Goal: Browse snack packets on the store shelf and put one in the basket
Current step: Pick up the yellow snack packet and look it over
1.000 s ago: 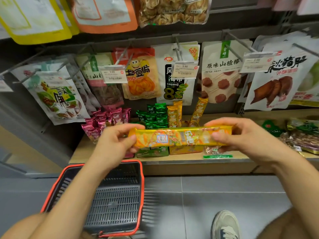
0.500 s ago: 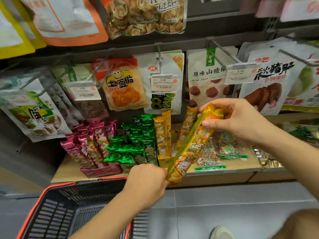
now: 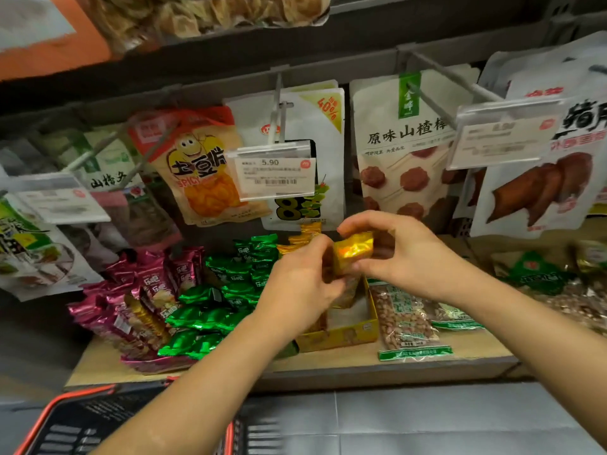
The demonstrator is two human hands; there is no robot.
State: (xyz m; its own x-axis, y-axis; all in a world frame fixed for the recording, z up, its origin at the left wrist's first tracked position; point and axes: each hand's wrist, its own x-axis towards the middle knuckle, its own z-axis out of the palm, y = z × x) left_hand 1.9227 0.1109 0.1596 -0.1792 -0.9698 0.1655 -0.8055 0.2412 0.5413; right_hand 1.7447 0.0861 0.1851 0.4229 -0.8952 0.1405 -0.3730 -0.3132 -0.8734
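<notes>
A long yellow snack packet (image 3: 354,249) stands nearly upright over its yellow display box (image 3: 341,336) on the wooden shelf (image 3: 328,366). My right hand (image 3: 399,254) pinches the packet's top end. My left hand (image 3: 300,284) grips the packet lower down and hides most of it. Other yellow packets (image 3: 303,236) stand in the box behind my left hand. The basket (image 3: 65,421), black with an orange-red rim, sits on the floor at the lower left, partly behind my left forearm.
Pink packets (image 3: 144,297) and green packets (image 3: 226,290) fill the shelf's left part. Peanut bags (image 3: 405,320) lie to the right of the box. Hanging bags and price tags (image 3: 274,170) on metal hooks jut out above the shelf. Grey tiled floor (image 3: 427,421) lies below.
The packet went from level in front of me to upright over the display box on the shelf. Both hands moved forward with it, and the view moved closer to the shelf.
</notes>
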